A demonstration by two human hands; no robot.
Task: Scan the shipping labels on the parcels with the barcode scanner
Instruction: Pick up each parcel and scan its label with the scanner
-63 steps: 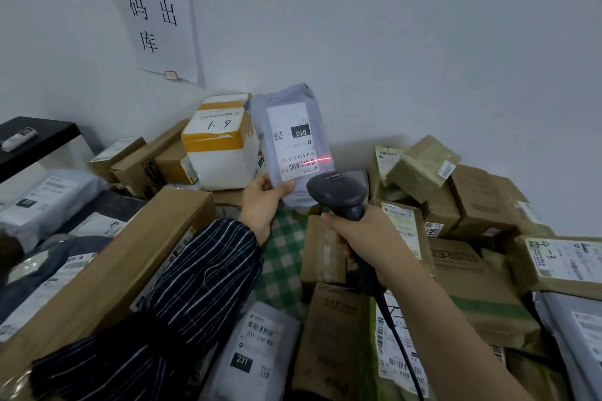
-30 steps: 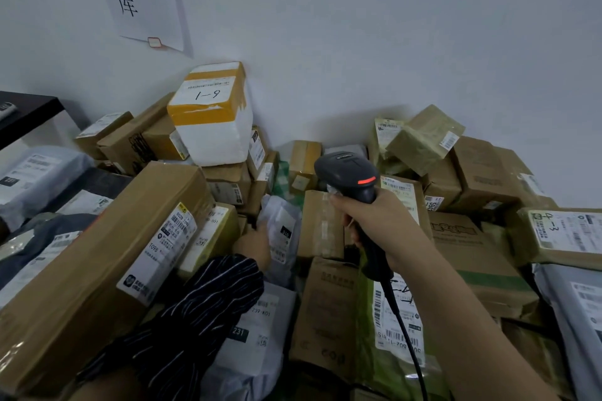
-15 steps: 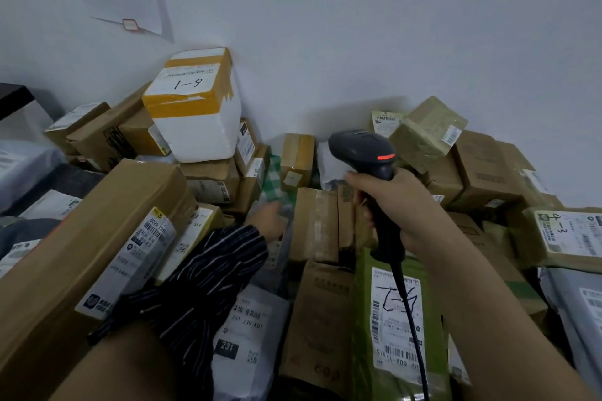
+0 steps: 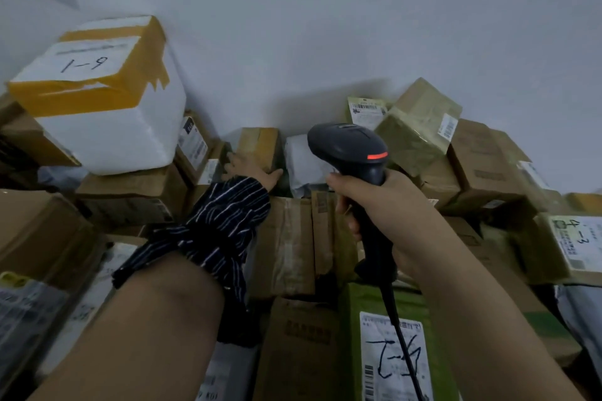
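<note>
My right hand (image 4: 387,205) grips the handle of the black barcode scanner (image 4: 348,146), held upright over the pile with its head turned toward the wall and an orange light on its side. Its cable runs down past my wrist. My left hand (image 4: 250,171), in a striped sleeve, reaches to the back of the pile. Its fingers and thumb span the lower part of a small brown taped box (image 4: 259,145) standing against the wall. No label shows on the face of that box. A white poly-bag parcel (image 4: 304,166) lies right beside it.
A white foam box with yellow tape marked 1-9 (image 4: 97,101) sits high at the left. Olive-wrapped parcels (image 4: 420,127) and brown cartons (image 4: 482,159) are stacked at the right. A green parcel with a handwritten label (image 4: 391,352) lies in front. A long carton (image 4: 35,231) flanks my left arm.
The grey poly bag that was scanned is no longer in my left hand. That hand has since reached forward to the small brown box by the wall. The scanner stayed raised.
</note>
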